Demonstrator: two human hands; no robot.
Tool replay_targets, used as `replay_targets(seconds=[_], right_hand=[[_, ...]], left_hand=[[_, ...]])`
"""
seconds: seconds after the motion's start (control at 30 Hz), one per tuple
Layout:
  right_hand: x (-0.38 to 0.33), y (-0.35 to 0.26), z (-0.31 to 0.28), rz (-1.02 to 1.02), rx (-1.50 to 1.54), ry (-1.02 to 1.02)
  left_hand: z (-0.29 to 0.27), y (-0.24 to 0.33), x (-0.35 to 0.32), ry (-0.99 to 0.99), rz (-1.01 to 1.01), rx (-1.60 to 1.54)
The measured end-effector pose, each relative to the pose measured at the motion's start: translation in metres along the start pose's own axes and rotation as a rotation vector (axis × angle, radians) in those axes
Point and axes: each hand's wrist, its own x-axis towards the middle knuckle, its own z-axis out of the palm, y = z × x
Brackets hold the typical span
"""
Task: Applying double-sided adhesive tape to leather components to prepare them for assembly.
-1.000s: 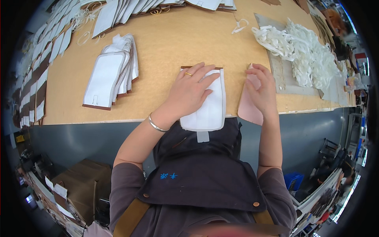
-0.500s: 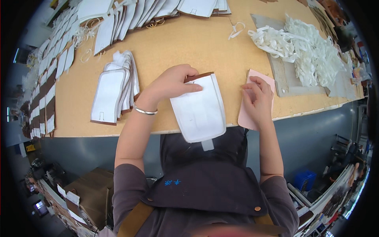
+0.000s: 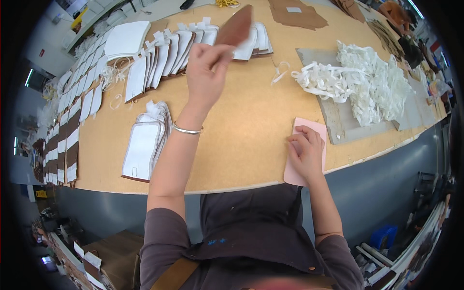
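Fingers [image 3: 218, 52] of the left hand [image 3: 205, 72] pinch a brown piece [image 3: 235, 26] raised above them; right hand [image 3: 304, 152] rests flat on a pink sheet [image 3: 309, 129]

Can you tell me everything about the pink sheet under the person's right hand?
The pink sheet is a thin, flat, pale pink piece, roughly rectangular with rounded corners. It looks like soft card or leather, though I cannot tell which. It lies flat at the near edge of the tan table, its lower end sticking out over the edge. The right hand presses on it, palm down. Its far corner lies next to the grey board.
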Motion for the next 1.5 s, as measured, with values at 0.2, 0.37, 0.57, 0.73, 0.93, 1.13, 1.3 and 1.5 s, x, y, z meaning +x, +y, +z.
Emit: replay_targets(seconds=[0.2, 0.37, 0.57, 0.73, 0.93, 1.13, 1.3, 1.5], right_hand=[[0.006, -0.004, -0.008, 0.011, 0.004, 0.007], [0.006, 0.0, -0.005, 0.023, 0.034, -0.018], [0.006, 0.0, -0.006, 0.018, 0.026, 0.0], [0.002, -0.002, -0.005, 0.006, 0.027, 0.009], [0.002, -0.001, -0.009, 0.009, 0.015, 0.024], [0.004, 0.001, -0.007, 0.014, 0.054, 0.022], [0.004, 0.003, -0.006, 0.005, 0.059, 0.035], [0.003, 0.007, -0.007, 0.077, 0.28, 0.146]], left_hand=[[0.014, -0.006, -0.092, -0.54, 0.347, 0.384], [0.015, -0.007, -0.104, -0.528, 0.318, 0.409], [0.009, -0.005, -0.097, -0.518, 0.367, 0.387], [0.004, 0.003, -0.068, -0.088, -0.343, -0.314], [0.037, -0.004, 0.021, 0.206, -0.574, -0.817], [0.084, -0.03, 0.017, 0.052, -1.152, -0.521], [0.124, -0.005, -0.029, -0.471, -0.707, -0.392], [0.154, 0.077, -0.037, -0.444, 0.057, -0.109]])
